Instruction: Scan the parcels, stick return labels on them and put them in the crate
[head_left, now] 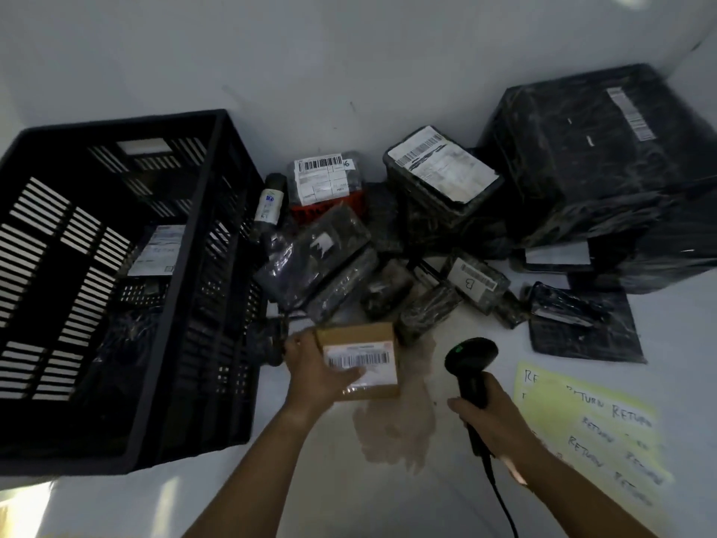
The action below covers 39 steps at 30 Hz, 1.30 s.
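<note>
The left hand [310, 376] gripped a small cardboard box [359, 332] from its left side, held low over the white surface just right of the black crate [186, 234], with the thumb lying across the lower corner of the box's barcode label [364, 361]. The right hand [489, 413] was closed around the handle of a black scanner [469, 355], which stood just beside the box with its head raised. The likeliest fault from here was a missed read: the thumb sat close under the bars, and the scanner's head did not appear aimed squarely at the label, so a hasty trigger might catch nothing, or pick up a code from the pile of black-wrapped parcels [333, 250] directly beyond. The one-handed hold also looked shallow, and tilting the box toward the scanner could let it slip. With the crate so near the left hand, the box might be dropped in beside the labelled parcel [157, 250] already there before getting its sticker from the yellow return-label sheet [582, 413]. The scanner's cable [500, 495] trailed near that sheet and could drag or crumple it if the right hand swung across.
</note>
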Available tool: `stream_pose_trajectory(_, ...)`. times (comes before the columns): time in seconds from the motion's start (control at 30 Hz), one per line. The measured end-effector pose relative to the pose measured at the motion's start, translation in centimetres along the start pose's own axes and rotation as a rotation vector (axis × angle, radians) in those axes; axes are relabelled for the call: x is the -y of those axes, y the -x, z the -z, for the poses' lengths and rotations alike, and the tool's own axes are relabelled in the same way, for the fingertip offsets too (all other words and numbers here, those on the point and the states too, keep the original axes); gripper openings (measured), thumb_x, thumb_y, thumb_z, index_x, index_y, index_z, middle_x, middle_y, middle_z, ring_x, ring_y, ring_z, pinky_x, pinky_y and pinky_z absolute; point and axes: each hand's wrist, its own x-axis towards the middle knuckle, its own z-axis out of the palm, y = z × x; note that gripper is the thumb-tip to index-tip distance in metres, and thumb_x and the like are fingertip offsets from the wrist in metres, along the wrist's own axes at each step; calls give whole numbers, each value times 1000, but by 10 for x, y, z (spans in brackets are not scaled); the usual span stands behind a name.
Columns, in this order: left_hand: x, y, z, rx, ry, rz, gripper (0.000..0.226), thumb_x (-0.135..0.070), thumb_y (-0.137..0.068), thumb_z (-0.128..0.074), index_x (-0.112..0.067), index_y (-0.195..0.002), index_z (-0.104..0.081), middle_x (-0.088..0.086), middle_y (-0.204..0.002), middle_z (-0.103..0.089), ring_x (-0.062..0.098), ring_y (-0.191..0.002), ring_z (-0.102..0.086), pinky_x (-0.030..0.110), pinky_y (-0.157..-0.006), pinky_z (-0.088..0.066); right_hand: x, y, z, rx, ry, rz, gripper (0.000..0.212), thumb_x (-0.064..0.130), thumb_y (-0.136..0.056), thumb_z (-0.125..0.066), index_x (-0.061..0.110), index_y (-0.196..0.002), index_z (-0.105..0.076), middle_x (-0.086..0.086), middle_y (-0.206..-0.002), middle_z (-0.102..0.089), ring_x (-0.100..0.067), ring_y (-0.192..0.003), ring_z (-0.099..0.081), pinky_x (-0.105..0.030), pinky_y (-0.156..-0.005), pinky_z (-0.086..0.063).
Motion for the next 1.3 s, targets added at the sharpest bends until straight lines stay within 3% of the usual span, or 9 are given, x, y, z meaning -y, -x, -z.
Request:
stream_pose_trajectory(0.23,11,31,-28,192,243,72,92,-16,-68,-93,-27,-127,-23,-4,-124,-59,-8,-99,-65,13,-78,-53,7,3,-10,1,-43,45,36,21,-93,-68,24,-124,-49,-11,-112,-63,-29,-98,-65,-52,-93,-55)
stream_pose_trajectory(0.43,-8,40,-33,197,264,67,93,-15,-73,-90,-33,-131,-19,-2,-124,-59,4,-107,-65,14,-80,-54,15,4,-22,-13,-116,103,38,17,-93,-67,33,-120,-47,0,-114,-63,-16,-100,-63,-40,-92,-53)
stream_pose_trajectory(0.6,-32,51,-17,209,334,80,64,-14,-79,-86,-22,-128,-45,-9,-116,-65,-10,-91,-66,9,-73,-52,20,15,-15,-6,-109,134,39,19,-94,-65,38,-124,-49,9,-116,-64,-15,-106,-63,-43,-97,-53)
stream_pose_trajectory(0.7,-46,58,1,267,386,145,44,-36,-79,-84,-24,-116,-65,-3,-114,-74,-1,-91,-71,16,-77,-56,31,35,-3,10,-204,182,33,18,-97,-61,42,-119,-54,16,-112,-68,-8,-101,-68,-32,-88,-56)
stream_pose_trajectory(0.8,-56,64,17,275,521,236,49,-46,-84,-75,-33,-124,-50,-8,-117,-70,9,-98,-71,31,-80,-59,37,64,16,-17,-88,281,13,20,-99,-58,31,-106,-60,6,-97,-72,-13,-81,-70,-36,-78,-55)
stream_pose_trajectory(0.93,-69,66,25,142,639,208,44,-40,-93,-67,-32,-130,-44,-5,-120,-70,12,-99,-73,36,-80,-60,36,108,37,63,-69,323,5,20,-100,-56,25,-99,-56,-10,-64,-53,-22,-51,-40,-40,-56,-40)
stream_pose_trajectory(1.07,-89,71,19,-46,645,61,45,-65,-93,-44,-32,-122,-55,-11,-110,-72,3,-98,-69,28,-84,-52,51,154,33,69,-272,341,34,56,-72,-75,28,-90,-67,-16,-60,-52,-27,-49,-38,-33,-48,-32)
stream_pose_trajectory(1.2,-98,76,10,-119,662,-10,64,-76,-91,-29,-33,-131,-54,-5,-123,-68,13,-116,-64,37,-99,-52,59,183,20,43,-300,416,76,97,-42,-60,35,-85,-69,-23,-62,-57,-28,-48,-48,-25,-46,-34)
stream_pose_trajectory(1.3,-104,80,6,-139,698,-44,82,-88,-84,-29,-29,-137,-53,-2,-128,-67,13,-119,-63,41,-104,-51,62,194,14,16,-343,437,81,101,-40,-55,34,-85,-69,-24,-61,-58,-25,-46,-51,-22,-45,-37)
